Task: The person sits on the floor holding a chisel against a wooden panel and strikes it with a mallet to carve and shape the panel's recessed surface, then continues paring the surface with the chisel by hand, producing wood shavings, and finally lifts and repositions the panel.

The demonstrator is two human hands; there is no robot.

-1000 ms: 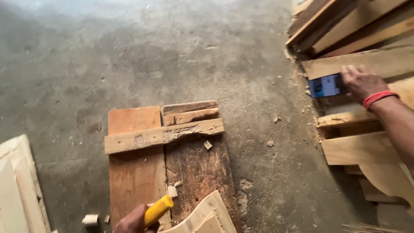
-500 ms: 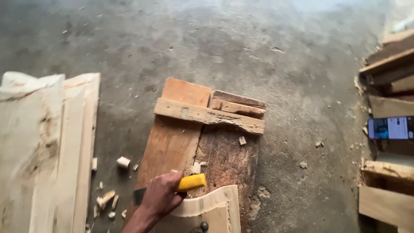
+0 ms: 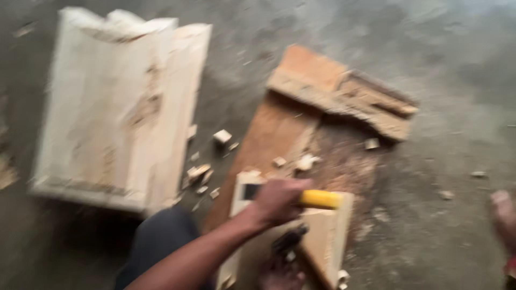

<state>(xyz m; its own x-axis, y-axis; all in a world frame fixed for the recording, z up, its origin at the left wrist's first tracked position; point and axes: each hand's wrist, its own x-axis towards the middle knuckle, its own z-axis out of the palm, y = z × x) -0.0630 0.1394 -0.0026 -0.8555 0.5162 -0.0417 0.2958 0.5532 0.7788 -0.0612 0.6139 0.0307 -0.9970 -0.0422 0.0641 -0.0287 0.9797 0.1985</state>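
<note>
Head view, left hand: the left hand (image 3: 279, 200) is curled into a fist around the yellow-handled tool (image 3: 318, 199), its forearm reaching in from the lower left
Head view, tool: the yellow handle sticks out to the right of the fist, lying roughly level above the pale wood piece (image 3: 322, 236); the working end is hidden by the hand and the blur
Head view, pale wood piece: a light, shaped block at the bottom middle, resting on the near end of the brown planks (image 3: 279, 134); a dark object lies on it just below the fist, too blurred to tell what it is
Head view, right hand: the right hand (image 3: 505, 215) shows only at the right edge, over the concrete floor (image 3: 441, 64), well apart from the tool; I cannot tell whether its fingers are spread or closed
Head view, planks: the brown planks lie on the floor with a rough crosspiece (image 3: 344, 102) across their far end
Head view, surroundings: small wood offcuts (image 3: 221, 136) are scattered between the planks and a large pale slab (image 3: 118, 102) at the left
</note>
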